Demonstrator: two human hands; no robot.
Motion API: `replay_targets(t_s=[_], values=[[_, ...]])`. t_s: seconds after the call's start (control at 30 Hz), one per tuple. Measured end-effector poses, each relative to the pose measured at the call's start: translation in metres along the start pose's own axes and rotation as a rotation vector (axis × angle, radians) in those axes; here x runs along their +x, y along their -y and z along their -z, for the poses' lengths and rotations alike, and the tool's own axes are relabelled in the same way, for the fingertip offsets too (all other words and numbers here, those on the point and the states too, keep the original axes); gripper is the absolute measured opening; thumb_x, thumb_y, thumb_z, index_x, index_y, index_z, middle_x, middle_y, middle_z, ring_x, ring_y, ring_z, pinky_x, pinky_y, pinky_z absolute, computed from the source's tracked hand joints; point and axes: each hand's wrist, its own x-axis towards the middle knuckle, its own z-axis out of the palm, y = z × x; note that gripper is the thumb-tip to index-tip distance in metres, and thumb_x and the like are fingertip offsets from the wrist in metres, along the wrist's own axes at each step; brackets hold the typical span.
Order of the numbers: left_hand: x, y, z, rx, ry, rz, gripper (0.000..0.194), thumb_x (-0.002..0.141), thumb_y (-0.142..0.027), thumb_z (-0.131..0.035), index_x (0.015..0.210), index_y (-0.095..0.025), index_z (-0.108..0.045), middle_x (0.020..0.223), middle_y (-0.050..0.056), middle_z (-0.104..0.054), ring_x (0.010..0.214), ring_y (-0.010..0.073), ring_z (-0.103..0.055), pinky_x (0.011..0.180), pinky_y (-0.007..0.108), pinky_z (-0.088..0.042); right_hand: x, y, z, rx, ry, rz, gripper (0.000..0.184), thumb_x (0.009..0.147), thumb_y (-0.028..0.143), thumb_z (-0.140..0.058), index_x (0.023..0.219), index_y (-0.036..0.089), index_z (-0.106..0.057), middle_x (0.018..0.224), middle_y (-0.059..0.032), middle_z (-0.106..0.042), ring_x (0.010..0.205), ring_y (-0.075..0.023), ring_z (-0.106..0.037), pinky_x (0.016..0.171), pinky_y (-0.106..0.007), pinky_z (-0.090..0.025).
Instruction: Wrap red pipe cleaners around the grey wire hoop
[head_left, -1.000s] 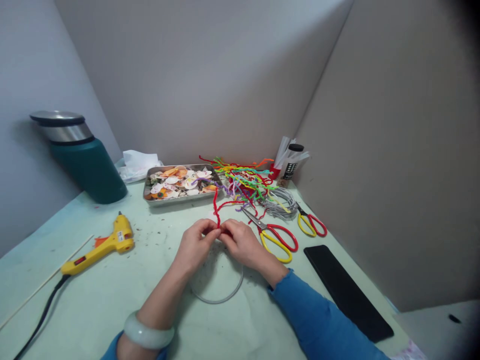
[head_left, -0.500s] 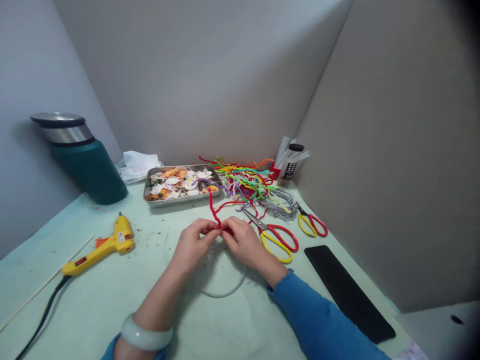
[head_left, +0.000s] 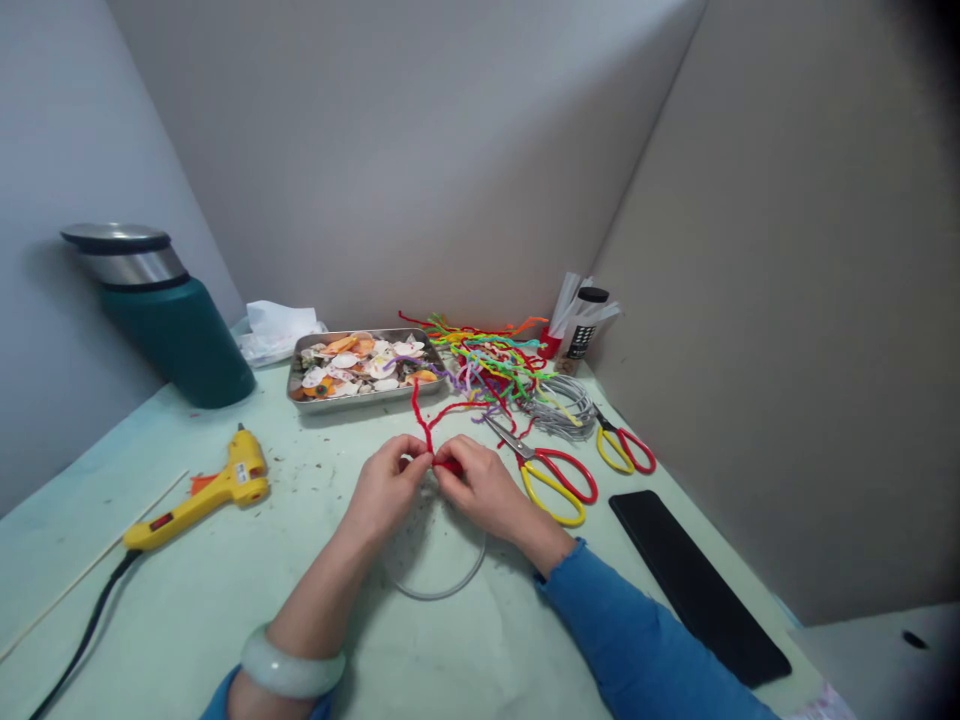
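Thumb and fingers of my left hand [head_left: 390,480] pinch a fuzzy red yarn [head_left: 421,415] over the middle of the table. Close beside it, my right hand [head_left: 476,480] is also closed on the red yarn, fingertips almost meeting the left ones. Two strands of the yarn rise from the pinch, one upright and one bending right toward the pile. Below the hands a grey wire ring [head_left: 439,597] shows its lower arc; its upper part is hidden by my hands. How the yarn sits on the ring cannot be made out.
Behind lie a metal tray [head_left: 360,403] of shells, colourful yarn [head_left: 487,360] and a wire coil [head_left: 574,408]. Scissors [head_left: 551,480], smaller scissors [head_left: 625,448] and a black slab [head_left: 697,585] are right. A yellow glue gun [head_left: 202,505] and teal bottle [head_left: 180,340] stand left.
Both hands have shifted slightly left, together with the red yarn. The upright strand leans less, and the ring's visible arc has moved slightly left and down.
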Motion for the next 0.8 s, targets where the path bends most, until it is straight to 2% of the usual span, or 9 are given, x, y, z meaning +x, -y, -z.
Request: replay_targets(t_s=[0.2,0.37,0.47,0.53,0.63,0.73,0.8], values=[[0.001,0.000,-0.001,0.018,-0.034,0.005,0.013,0.069,-0.030,-0.056,0.069,-0.017,-0.057,0.064,-0.001,-0.057,0.056,0.0121,-0.049,0.051,0.022,-0.034,0.000,0.000,0.001,0.010,0.031,-0.035,0.006,0.083,0.014,-0.047,0.079,0.018,-0.049,0.076,0.0002,-0.052,0.068,-0.0121,-0.047,0.060,-0.022,-0.035],[0.002,0.009,-0.001,0.009,0.036,0.041,0.021,0.070,-0.033,-0.058,0.081,-0.015,-0.061,0.074,0.002,-0.061,0.054,0.0113,-0.048,0.049,0.022,-0.033,-0.001,-0.001,0.002,0.057,0.010,-0.040,0.006,0.082,0.013,-0.047,0.084,0.017,-0.051,0.081,-0.0014,-0.054,0.074,-0.0132,-0.050,0.066,-0.024,-0.039],[0.004,0.016,0.000,0.018,0.089,0.065,0.020,0.070,-0.034,-0.060,0.072,-0.014,-0.061,0.064,0.001,-0.058,0.053,0.0110,-0.045,0.049,0.022,-0.031,-0.001,0.000,0.005,0.134,-0.006,-0.031,0.017,0.080,0.012,-0.049,0.096,0.017,-0.052,0.091,-0.0036,-0.055,0.082,-0.0141,-0.052,0.071,-0.026,-0.042],[0.004,0.016,0.000,-0.030,0.114,0.067,0.021,0.070,-0.035,-0.060,0.071,-0.014,-0.062,0.060,0.000,-0.056,0.053,0.0107,-0.045,0.049,0.022,-0.030,0.000,0.000,0.006,0.196,-0.015,-0.040,0.024,0.079,0.012,-0.051,0.102,0.018,-0.051,0.098,-0.0049,-0.055,0.085,-0.0142,-0.053,0.074,-0.027,-0.044],[0.003,0.009,0.003,-0.151,0.092,0.118,0.026,0.069,-0.038,-0.063,0.079,-0.013,-0.064,0.064,0.001,-0.058,0.054,0.0102,-0.046,0.049,0.021,-0.030,0.002,-0.004,0.008,0.327,-0.056,-0.112,0.030,0.078,0.017,-0.057,0.107,0.019,-0.050,0.104,-0.0055,-0.055,0.086,-0.0140,-0.055,0.076,-0.028,-0.046],[0.000,0.000,0.007,-0.243,0.076,0.222,0.034,0.066,-0.042,-0.067,0.083,-0.013,-0.064,0.056,-0.003,-0.053,0.044,0.0065,-0.038,0.042,0.020,-0.023,0.005,-0.009,0.007,0.522,-0.122,-0.211,0.030,0.075,0.023,-0.062,0.103,0.019,-0.051,0.096,-0.0039,-0.058,0.082,-0.0138,-0.057,0.072,-0.028,-0.047],[-0.001,-0.004,0.010,-0.312,0.093,0.294,0.037,0.064,-0.044,-0.068,0.086,-0.014,-0.063,0.047,-0.008,-0.041,0.038,0.0041,-0.026,0.039,0.020,-0.015,0.007,-0.011,0.007,0.664,-0.135,-0.261,0.028,0.073,0.024,-0.064,0.098,0.019,-0.053,0.086,-0.0016,-0.059,0.073,-0.0127,-0.058,0.067,-0.027,-0.048]])
